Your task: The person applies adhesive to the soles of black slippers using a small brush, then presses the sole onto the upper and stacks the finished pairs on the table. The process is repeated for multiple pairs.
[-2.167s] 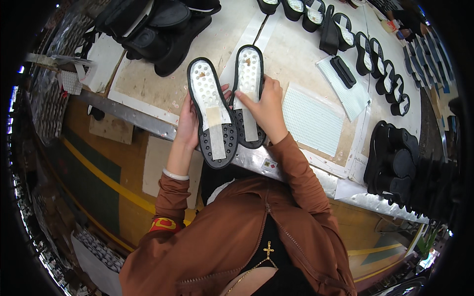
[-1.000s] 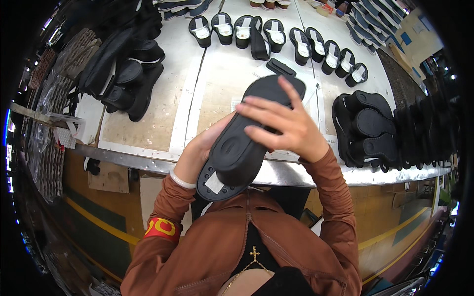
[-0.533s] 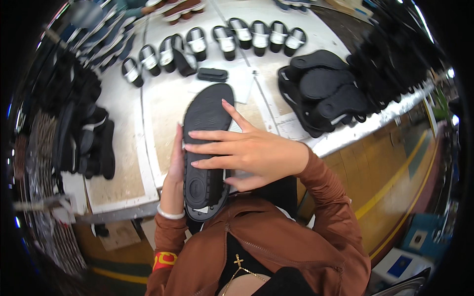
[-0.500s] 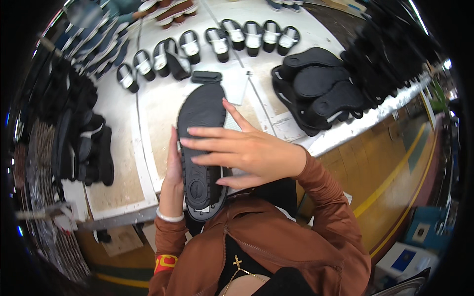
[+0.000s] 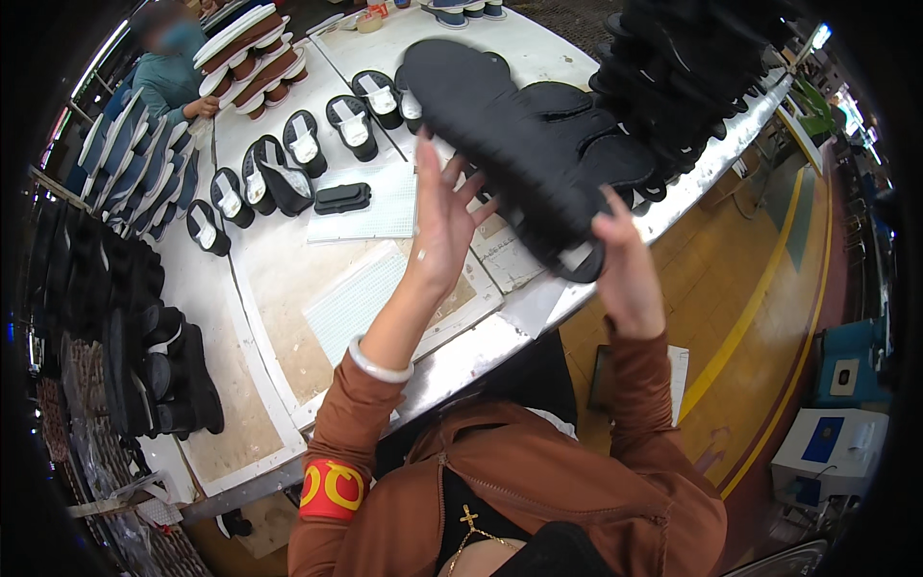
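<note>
A black sandal (image 5: 510, 144), smeared by motion, is held sole-up and aslant over the right part of the white table. My right hand (image 5: 630, 269) grips it at the heel end, its thumb along the edge. Against the sandal's near-left edge, my left hand (image 5: 444, 216) has its fingers spread and its palm turned up; the fingertips partly pass behind the sole, so their contact is unclear. Just behind the held sandal lies a pile of black sandals (image 5: 620, 159), partly covered by it.
A row of black sandals with white insoles (image 5: 351, 125) curves across the table (image 5: 260, 317). A black block (image 5: 342, 198) rests on a gridded sheet. Stacks of black footwear (image 5: 159, 375) stand left and far right. Beyond the brown-and-white shoes (image 5: 245, 58) sits another person (image 5: 168, 72).
The sandal has swung from in front of me rightward and away toward the pile. My right hand has shifted from lying across the sole to its heel; my left hand has moved rightward too.
</note>
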The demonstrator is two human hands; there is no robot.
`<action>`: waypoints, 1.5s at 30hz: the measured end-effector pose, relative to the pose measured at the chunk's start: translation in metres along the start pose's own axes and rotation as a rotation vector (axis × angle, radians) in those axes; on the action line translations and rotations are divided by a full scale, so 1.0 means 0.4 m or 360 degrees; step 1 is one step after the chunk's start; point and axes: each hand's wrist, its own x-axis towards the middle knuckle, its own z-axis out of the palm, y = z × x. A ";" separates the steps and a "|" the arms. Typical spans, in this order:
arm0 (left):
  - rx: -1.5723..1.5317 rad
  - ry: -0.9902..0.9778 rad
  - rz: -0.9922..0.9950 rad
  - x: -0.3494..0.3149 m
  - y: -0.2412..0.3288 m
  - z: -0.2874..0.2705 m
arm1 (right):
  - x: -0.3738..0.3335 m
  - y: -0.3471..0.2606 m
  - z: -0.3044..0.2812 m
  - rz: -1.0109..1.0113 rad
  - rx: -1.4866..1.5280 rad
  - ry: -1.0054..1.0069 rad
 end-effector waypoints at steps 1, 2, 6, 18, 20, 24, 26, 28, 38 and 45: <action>0.0193 -0.0045 -0.0032 0.013 0.003 0.005 | 0.025 -0.029 -0.043 -0.0018 0.0063 -0.0084; 0.0355 -0.0099 -0.0024 0.021 0.005 0.007 | 0.066 -0.057 -0.085 -0.0007 -0.0049 -0.0054; 0.0509 -0.0248 -0.0105 -0.026 0.009 -0.049 | 0.219 -0.134 -0.250 -0.0009 -0.0188 0.0168; 0.0463 0.0553 -0.0369 -0.319 0.081 -0.346 | 0.362 -0.096 -0.433 0.0100 -0.0627 0.0327; 0.0559 0.0684 -0.0294 -0.356 0.109 -0.379 | 0.366 -0.092 -0.443 -0.0061 -0.0987 0.0384; 0.0639 0.0933 -0.0159 -0.407 0.145 -0.436 | 0.369 -0.090 -0.454 -0.0374 -0.1505 0.0402; 0.0629 0.0959 -0.0107 -0.427 0.152 -0.456 | 0.362 -0.085 -0.447 -0.0524 -0.1260 0.0204; 0.0590 0.1023 -0.0078 -0.444 0.158 -0.471 | 0.351 -0.076 -0.426 -0.0582 -0.1290 0.0165; 0.1566 0.1576 0.0811 -0.628 0.362 -0.550 | 0.204 -0.134 -0.200 -0.1273 -0.1610 0.0685; 0.2777 0.2190 0.1202 -0.814 0.565 -0.628 | 0.125 -0.091 -0.024 -0.1691 -0.1870 0.0443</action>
